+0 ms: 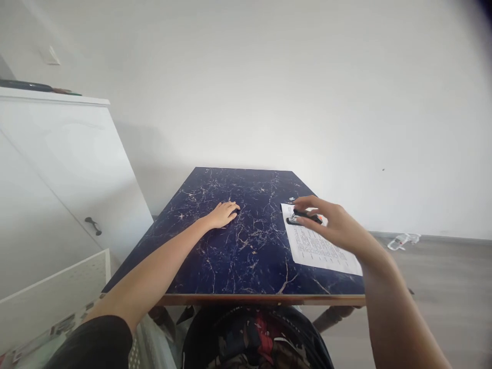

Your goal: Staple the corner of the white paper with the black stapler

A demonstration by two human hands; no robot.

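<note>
My right hand (pixel 326 218) reaches in from the right, its thumb and fingers around a black stapler (pixel 313 216) with a small orange-red patch. The stapler is over the upper part of a white printed sheet (pixel 313 246), and part of it is hidden by the fingers. Out in the middle of the table, my left hand (pixel 223 215) lies palm down with its fingers stretched out. A small dark thing (pixel 238 210) shows at its fingertips, too little of it visible to name.
The dark blue marbled table (pixel 246 271) reaches to the white wall. A small pale object (pixel 291 199) lies just beyond the sheet. At left stands a white cabinet (pixel 57 169) with a dark handle. Clear plastic (pixel 402 241) lies on the floor at right.
</note>
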